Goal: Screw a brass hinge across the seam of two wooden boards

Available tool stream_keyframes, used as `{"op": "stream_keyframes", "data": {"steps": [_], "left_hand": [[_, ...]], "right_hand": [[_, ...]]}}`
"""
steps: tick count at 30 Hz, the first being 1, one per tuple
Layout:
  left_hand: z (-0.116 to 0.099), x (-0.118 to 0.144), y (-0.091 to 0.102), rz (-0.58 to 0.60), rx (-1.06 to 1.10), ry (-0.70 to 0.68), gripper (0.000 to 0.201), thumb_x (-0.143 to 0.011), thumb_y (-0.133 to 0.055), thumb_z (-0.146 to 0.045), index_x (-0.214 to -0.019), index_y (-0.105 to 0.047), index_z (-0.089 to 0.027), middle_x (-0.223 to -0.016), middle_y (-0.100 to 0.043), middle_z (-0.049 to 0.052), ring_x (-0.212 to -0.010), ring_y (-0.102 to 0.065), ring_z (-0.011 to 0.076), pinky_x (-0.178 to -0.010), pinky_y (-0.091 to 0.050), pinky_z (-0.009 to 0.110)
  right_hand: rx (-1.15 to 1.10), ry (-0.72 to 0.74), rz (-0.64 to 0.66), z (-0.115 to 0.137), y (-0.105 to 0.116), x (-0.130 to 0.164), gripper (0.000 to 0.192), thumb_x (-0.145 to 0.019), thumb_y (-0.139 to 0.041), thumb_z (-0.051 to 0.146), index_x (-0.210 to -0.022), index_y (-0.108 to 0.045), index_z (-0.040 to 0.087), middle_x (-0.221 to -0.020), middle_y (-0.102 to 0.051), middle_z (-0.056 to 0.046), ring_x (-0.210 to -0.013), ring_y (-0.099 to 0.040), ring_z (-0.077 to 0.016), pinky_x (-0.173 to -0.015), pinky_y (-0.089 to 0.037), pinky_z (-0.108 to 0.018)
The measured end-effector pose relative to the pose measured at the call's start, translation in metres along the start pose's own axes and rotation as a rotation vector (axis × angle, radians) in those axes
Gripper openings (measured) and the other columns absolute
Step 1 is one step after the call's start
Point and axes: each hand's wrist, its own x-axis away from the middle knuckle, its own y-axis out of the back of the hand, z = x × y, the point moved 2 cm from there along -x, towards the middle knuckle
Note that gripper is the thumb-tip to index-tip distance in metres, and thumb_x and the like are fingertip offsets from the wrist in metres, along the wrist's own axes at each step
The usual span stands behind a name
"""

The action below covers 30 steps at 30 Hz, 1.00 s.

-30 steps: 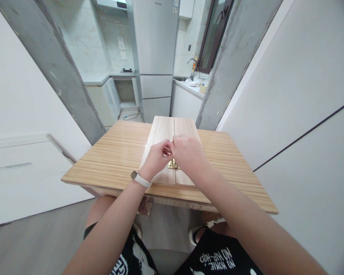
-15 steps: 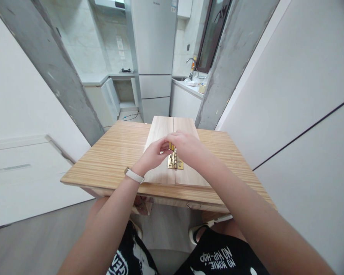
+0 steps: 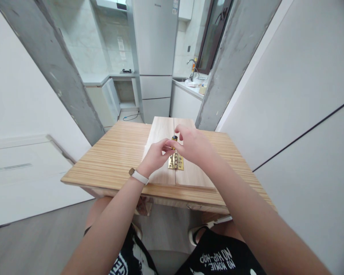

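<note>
Right below the grip there's a hinge [image 3: 179, 162] across two boards [image 3: 160, 131] on a table [image 3: 117, 151], fridge [image 3: 155, 42] well beyond, while my left hand [image 3: 157, 154] pinches a black-topped tool [image 3: 174, 138] and my right hand [image 3: 194, 144] is loosely open around it, both blocking its lower end.

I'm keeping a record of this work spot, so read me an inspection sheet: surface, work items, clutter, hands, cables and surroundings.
Surface: wood-grain table, bearing two pale boards side by side.
Work items: brass-coloured hinge lying across the boards' seam; small yellow-and-black object above it, exact kind unclear.
Clutter: small tan item on the right-hand kitchen counter.
Hands: left hand grips the yellow-and-black object; right hand is beside it, index finger parted from thumb; contact unclear.
Cables: thin cable on the floor beyond the table.
Surroundings: refrigerator, faucet.
</note>
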Motion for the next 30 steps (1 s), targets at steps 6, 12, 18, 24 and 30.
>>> {"op": "stream_keyframes", "data": {"steps": [6, 12, 18, 24, 30], "left_hand": [[0.004, 0.000, -0.007, -0.122, -0.056, -0.005, 0.012, -0.086, -0.069, -0.015, -0.091, -0.059, -0.020, -0.086, -0.068, 0.001, -0.078, -0.066, 0.0147, -0.073, -0.055, 0.028], [0.005, 0.000, -0.007, -0.148, -0.084, 0.035, 0.016, -0.082, -0.073, -0.017, -0.091, -0.059, -0.020, -0.087, -0.070, 0.002, -0.078, -0.066, 0.0151, -0.071, -0.054, 0.028], [0.005, 0.000, 0.002, 0.005, -0.002, 0.058, 0.028, -0.088, -0.074, -0.023, -0.116, -0.068, -0.021, -0.116, -0.075, 0.008, -0.102, -0.073, 0.0218, -0.085, -0.060, 0.034], [0.008, 0.000, 0.002, 0.096, 0.115, 0.042, 0.019, -0.094, -0.068, -0.022, -0.113, -0.068, -0.017, -0.111, -0.076, 0.010, -0.108, -0.074, 0.0249, -0.094, -0.062, 0.038], [0.015, 0.001, 0.006, 0.138, 0.122, 0.031, 0.010, -0.095, -0.069, -0.026, -0.100, -0.069, -0.017, -0.103, -0.078, 0.008, -0.101, -0.075, 0.0245, -0.096, -0.063, 0.041]], "right_hand": [[0.204, 0.022, 0.014, 0.017, -0.007, -0.002, 0.027, -0.106, -0.052, 0.031, -0.093, -0.070, 0.016, -0.090, -0.075, -0.014, -0.080, -0.068, -0.0254, -0.065, -0.039, -0.035], [0.208, 0.112, 0.061, 0.023, -0.009, 0.001, 0.027, -0.105, -0.047, 0.017, -0.092, -0.071, 0.015, -0.090, -0.070, -0.015, -0.080, -0.066, -0.0230, -0.065, -0.038, -0.034], [0.120, 0.245, 0.097, 0.007, -0.010, 0.000, 0.015, -0.098, -0.056, 0.009, -0.097, -0.070, 0.015, -0.092, -0.069, -0.008, -0.083, -0.062, -0.0199, -0.073, -0.039, -0.032], [-0.021, 0.381, 0.168, 0.000, -0.008, -0.003, 0.021, -0.092, -0.057, 0.001, -0.096, -0.069, 0.017, -0.099, -0.072, -0.008, -0.098, -0.060, -0.0206, -0.085, -0.041, -0.031], [-0.100, 0.392, 0.186, 0.002, -0.010, -0.001, 0.026, -0.090, -0.051, -0.003, -0.093, -0.066, 0.019, -0.095, -0.071, -0.006, -0.096, -0.057, -0.0205, -0.083, -0.041, -0.031]]}}
